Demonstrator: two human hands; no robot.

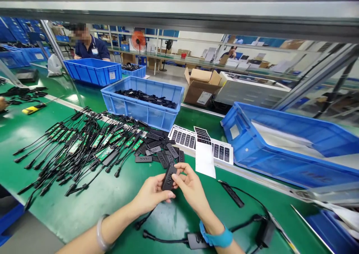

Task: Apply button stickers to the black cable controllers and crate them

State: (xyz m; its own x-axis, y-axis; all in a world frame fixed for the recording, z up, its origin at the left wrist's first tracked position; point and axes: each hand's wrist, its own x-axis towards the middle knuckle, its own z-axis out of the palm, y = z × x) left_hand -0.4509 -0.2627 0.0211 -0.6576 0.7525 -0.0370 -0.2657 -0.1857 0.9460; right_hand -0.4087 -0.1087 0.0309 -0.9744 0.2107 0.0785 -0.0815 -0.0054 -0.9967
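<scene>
Near the left edge of the green workbench point(64, 216), a yellow-handled screwdriver point(33, 109) lies beside a big heap of black cables with small green circuit boards point(81, 145). Right of the heap sits a pile of black button covers point(159, 153), with a blue bin of black parts point(143, 101) behind it. Near the front edge, the left hand point(151, 194) and the right hand point(190, 188) are both closed on a black remote with buttons point(169, 178). The remote is between the hands, just in front of the pile. Its long side stands nearly straight up, with the bottom tipped left. The left thumb presses its lower part, and the right fingertips point(176, 176) pinch its right side. Farther right, white sheets of black button labels point(204, 149) lie by the back edge, beside a tilted blue bin point(280, 145).
</scene>
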